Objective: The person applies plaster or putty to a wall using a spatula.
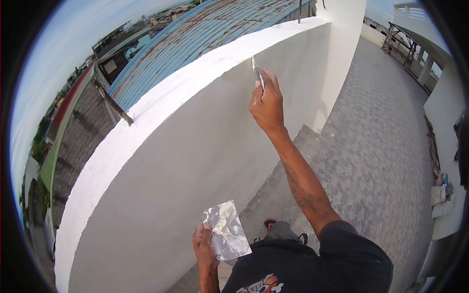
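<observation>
In the head view, my right hand point(267, 103) is closed around a putty knife point(258, 73), raised to the upper edge of the low wall point(185, 141). The blade is seen nearly edge-on, its tip at the rim where the grey inner face meets the white top. Lower down, my left hand point(204, 240) grips a flat metal plate point(228, 232) near my waist. White putty is smeared over part of the plate. Whitish residue marks the fingers of my right hand.
Metal rods rise from the wall's white top, including a rusty one point(115, 106) at left. Beyond lies a blue corrugated roof point(195, 36) with rust. A white pillar point(342, 53) joins the wall's far end. Grey stone-patterned floor point(376, 146) extends right.
</observation>
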A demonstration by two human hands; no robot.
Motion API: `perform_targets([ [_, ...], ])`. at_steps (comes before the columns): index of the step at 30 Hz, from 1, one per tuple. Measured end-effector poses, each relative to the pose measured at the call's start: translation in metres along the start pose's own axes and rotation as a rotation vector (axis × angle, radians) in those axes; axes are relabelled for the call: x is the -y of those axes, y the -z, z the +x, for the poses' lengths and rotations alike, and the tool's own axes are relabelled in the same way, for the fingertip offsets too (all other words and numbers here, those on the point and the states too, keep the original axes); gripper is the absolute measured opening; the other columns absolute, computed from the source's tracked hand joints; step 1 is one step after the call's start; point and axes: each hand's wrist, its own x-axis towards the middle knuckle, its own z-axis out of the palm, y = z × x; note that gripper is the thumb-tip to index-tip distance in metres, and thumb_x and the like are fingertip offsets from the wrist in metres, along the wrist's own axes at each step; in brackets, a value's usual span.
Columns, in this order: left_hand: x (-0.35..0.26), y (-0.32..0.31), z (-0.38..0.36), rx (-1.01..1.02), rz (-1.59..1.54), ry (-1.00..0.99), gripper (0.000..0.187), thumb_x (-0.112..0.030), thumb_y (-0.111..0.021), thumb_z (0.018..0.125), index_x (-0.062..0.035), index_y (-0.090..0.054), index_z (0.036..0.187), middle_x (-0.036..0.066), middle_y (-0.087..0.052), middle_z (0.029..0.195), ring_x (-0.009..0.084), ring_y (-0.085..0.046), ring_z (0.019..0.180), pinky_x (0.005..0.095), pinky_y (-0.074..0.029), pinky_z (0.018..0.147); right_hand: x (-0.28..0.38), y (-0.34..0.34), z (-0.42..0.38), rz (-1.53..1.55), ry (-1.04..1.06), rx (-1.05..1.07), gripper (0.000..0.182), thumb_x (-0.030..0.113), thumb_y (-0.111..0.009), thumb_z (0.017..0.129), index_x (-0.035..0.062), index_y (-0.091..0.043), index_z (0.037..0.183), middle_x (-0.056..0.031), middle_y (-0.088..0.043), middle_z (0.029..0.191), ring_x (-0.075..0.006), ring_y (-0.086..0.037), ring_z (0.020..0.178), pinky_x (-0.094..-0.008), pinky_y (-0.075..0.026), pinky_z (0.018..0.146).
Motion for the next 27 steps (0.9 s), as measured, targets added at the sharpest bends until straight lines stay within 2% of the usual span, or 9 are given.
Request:
perform_targets([
  [7,-0.009,-0.014,-0.001,-0.035,0.013,-0.009,0.030,-0.015,-0.052,0.098,0.0081,-0.057,0.116,0.012,-0.066,0.100,0.0161,-0.067,0.080,0.0270,-0.055,0.068,0.003,-0.020,0.008,-0.188,0.177,-0.099,0.050,-0.009,-0.056,0.079,-0.0076,-0.050,0.129,-0.0207,-0.050,0.124,-0.0379,-0.052,0.112,-0.0415,-0.051,0.090],
  [10,-0.007,-0.011,0.000,-0.011,0.005,0.006,0.028,-0.014,-0.051,0.099,0.0076,-0.056,0.117,0.011,-0.066,0.103,0.0146,-0.065,0.085,0.0271,-0.054,0.073,0.010,-0.015,0.001,-0.214,0.292,-0.072,0.049,-0.009,-0.055,0.080,-0.0077,-0.050,0.129,-0.0205,-0.050,0.123,-0.0369,-0.054,0.110,-0.0410,-0.051,0.090],
  [13,0.000,-0.001,0.001,0.008,0.019,-0.010,0.027,-0.013,-0.051,0.100,0.0072,-0.057,0.117,0.010,-0.065,0.104,0.0136,-0.064,0.087,0.0269,-0.053,0.075,-0.003,0.004,-0.002,-0.071,0.329,-0.038,0.047,-0.009,-0.054,0.082,-0.0076,-0.050,0.128,-0.0202,-0.050,0.122,-0.0361,-0.056,0.106,-0.0406,-0.050,0.090],
  [16,0.004,-0.003,0.002,0.001,0.002,-0.016,0.027,-0.013,-0.052,0.100,0.0070,-0.057,0.117,0.010,-0.065,0.104,0.0134,-0.063,0.087,0.0266,-0.052,0.074,-0.017,0.017,0.011,-0.097,0.075,-0.099,0.044,-0.009,-0.053,0.085,-0.0075,-0.050,0.128,-0.0190,-0.050,0.122,-0.0350,-0.058,0.103,-0.0405,-0.050,0.090],
  [19,0.006,-0.008,0.000,-0.037,-0.006,-0.030,0.029,-0.016,-0.053,0.098,0.0078,-0.057,0.115,0.012,-0.066,0.102,0.0162,-0.066,0.084,0.0282,-0.054,0.071,-0.028,0.014,0.030,-0.075,-0.110,-0.023,0.044,-0.008,-0.053,0.085,-0.0083,-0.048,0.129,-0.0197,-0.049,0.122,-0.0364,-0.055,0.106,-0.0414,-0.049,0.089],
  [23,0.006,-0.005,0.001,-0.045,-0.002,-0.034,0.030,-0.016,-0.054,0.097,0.0079,-0.058,0.114,0.012,-0.067,0.100,0.0179,-0.067,0.082,0.0294,-0.055,0.069,-0.019,-0.009,0.032,-0.212,0.060,-0.066,0.047,-0.007,-0.053,0.086,-0.0090,-0.045,0.132,-0.0214,-0.047,0.122,-0.0377,-0.051,0.109,-0.0416,-0.047,0.092],
  [25,0.005,-0.006,0.000,-0.032,-0.013,-0.013,0.028,-0.014,-0.053,0.099,0.0074,-0.058,0.116,0.010,-0.066,0.102,0.0145,-0.064,0.084,0.0273,-0.053,0.071,-0.007,-0.014,0.022,-0.247,0.123,-0.097,0.044,-0.006,-0.050,0.089,-0.0087,-0.045,0.133,-0.0220,-0.046,0.123,-0.0368,-0.052,0.109,-0.0416,-0.044,0.098],
  [27,0.003,-0.008,-0.002,-0.025,-0.019,0.001,0.027,-0.014,-0.052,0.099,0.0071,-0.057,0.117,0.009,-0.065,0.102,0.0126,-0.063,0.085,0.0260,-0.052,0.072,0.002,-0.005,0.012,-0.217,0.229,-0.043,0.046,-0.006,-0.050,0.088,-0.0083,-0.045,0.134,-0.0222,-0.047,0.122,-0.0372,-0.053,0.107,-0.0428,-0.045,0.096],
])
